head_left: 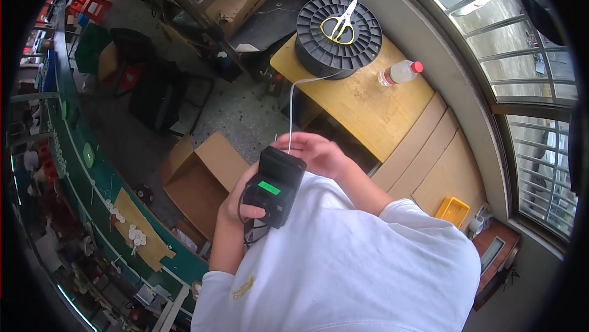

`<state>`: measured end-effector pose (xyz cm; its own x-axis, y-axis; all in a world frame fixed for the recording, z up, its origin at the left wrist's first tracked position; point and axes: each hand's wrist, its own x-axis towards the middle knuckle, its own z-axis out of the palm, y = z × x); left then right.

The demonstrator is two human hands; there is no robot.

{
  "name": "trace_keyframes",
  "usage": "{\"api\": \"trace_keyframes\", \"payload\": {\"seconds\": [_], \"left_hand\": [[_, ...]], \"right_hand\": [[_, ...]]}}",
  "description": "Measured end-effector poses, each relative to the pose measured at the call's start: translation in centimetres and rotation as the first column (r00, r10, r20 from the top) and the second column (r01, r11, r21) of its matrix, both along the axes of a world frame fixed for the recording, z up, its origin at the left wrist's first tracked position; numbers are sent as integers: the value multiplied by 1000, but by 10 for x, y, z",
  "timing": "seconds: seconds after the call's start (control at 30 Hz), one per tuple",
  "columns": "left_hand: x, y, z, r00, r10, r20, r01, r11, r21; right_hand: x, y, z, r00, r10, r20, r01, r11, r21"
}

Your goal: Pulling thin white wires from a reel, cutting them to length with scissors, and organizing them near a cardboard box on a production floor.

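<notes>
My left hand (pixel 240 202) grips a black boxy device (pixel 285 178) with a bright green panel on its face, held close in front of my white shirt. Its thumb lies across the lower part of the device. Just behind the device's upper right edge is my right hand (pixel 322 155), its fingers loosely stretched and partly hidden. A thin white cord (pixel 291 111) runs from a large black reel (pixel 307 56) down across these fingers to the device. Whether the fingers press on the cord does not show. A dark thin cable (pixel 240 209) loops by my left hand.
Scissors (pixel 339 25) with yellow-rimmed handles lie on the reel, which stands on a yellow wooden table (pixel 368 120). A red-capped bottle (pixel 402 72) is beside it. An open cardboard box (pixel 199 178) sits at left, near a long green bench (pixel 98 175). A yellow basket (pixel 453 211) is at right.
</notes>
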<state>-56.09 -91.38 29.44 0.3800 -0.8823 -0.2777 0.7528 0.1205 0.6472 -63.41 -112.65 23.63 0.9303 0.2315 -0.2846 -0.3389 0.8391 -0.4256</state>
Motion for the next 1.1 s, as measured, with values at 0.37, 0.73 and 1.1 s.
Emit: {"api": "trace_keyframes", "payload": {"seconds": [0.37,0.73,1.1], "left_hand": [[-7,-17,18,839,-262,476,267,962,57],[-33,-14,-21,963,164,215,-161,986,-31],[-27,10,-31,845,475,-245,-506,858,-83]], "right_hand": [[9,-193,-6,671,-688,-274,741,615,270],[166,-210,59,792,-562,239,517,410,-751],[74,-50,-2,908,357,218,230,6,-973]]}}
